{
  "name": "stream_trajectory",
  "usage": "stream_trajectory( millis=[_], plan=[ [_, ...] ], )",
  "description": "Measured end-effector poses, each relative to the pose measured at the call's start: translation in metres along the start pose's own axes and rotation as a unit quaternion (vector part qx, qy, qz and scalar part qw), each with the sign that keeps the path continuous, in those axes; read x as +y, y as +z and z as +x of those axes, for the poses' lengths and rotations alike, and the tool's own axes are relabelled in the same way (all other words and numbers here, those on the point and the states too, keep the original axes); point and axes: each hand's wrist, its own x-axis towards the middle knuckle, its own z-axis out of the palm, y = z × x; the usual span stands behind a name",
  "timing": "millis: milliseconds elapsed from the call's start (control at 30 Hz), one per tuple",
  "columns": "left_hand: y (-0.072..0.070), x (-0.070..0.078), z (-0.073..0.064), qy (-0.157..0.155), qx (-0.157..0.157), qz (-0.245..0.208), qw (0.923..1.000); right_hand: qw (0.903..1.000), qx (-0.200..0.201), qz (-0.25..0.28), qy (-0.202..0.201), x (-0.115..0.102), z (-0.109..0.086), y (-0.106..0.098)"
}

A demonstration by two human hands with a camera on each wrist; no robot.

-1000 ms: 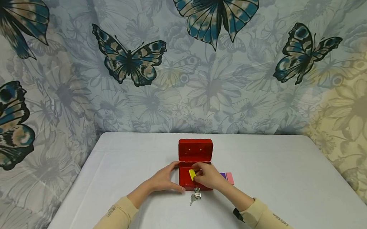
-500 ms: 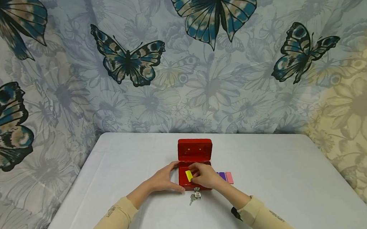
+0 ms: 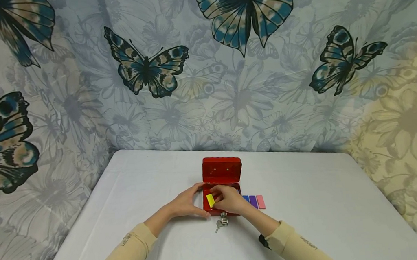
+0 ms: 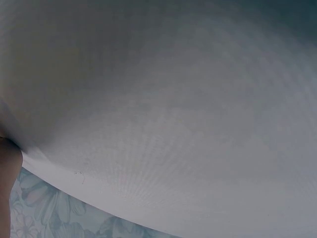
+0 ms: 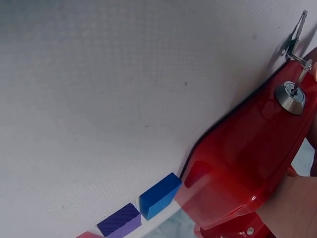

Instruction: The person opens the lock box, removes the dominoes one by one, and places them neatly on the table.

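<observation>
A red cash box [image 3: 215, 212] stands on the table, its lid [image 3: 221, 169] raised. My left hand [image 3: 185, 203] holds the box at its left side, thumb by the front corner and fingers by the rear. My right hand [image 3: 230, 198] pinches a small yellow block [image 3: 210, 200] inside the box's left part. Beside the box's right side lie a blue block [image 5: 161, 195], a purple block [image 5: 120, 221] and a pink block [image 3: 260, 201]. The hand and wrist hide much of the box's inside. In the left wrist view, only a bit of skin shows at the edge.
A key sits in the lock [image 5: 290, 98] on the box's front, with another key [image 3: 219, 225] hanging from it. White cloth covers the table [image 3: 153, 171]. Butterfly-patterned fabric [image 3: 235, 91] rises behind the table and along its sides.
My right hand has shifted left within the box with the yellow block. More of the blue and purple blocks shows beside the wrist. My left hand has stayed in place.
</observation>
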Motion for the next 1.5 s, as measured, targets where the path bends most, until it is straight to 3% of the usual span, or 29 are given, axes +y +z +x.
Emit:
stream_trajectory(
  millis=[333, 1267, 1500],
  plan=[
    [-0.001, 0.001, 0.000, 0.005, -0.001, 0.005, 1.0000, 0.9999, -0.008, 0.001, -0.013, 0.000, 0.004, 0.002],
    [-0.001, 0.002, -0.001, 0.006, 0.000, 0.009, 0.9999, 0.9976, 0.003, -0.064, -0.027, 0.002, 0.010, 0.005],
    [-0.001, 0.004, -0.002, 0.009, 0.004, 0.006, 0.9999, 0.9958, 0.009, -0.073, -0.054, 0.003, 0.009, 0.005]
  ],
)
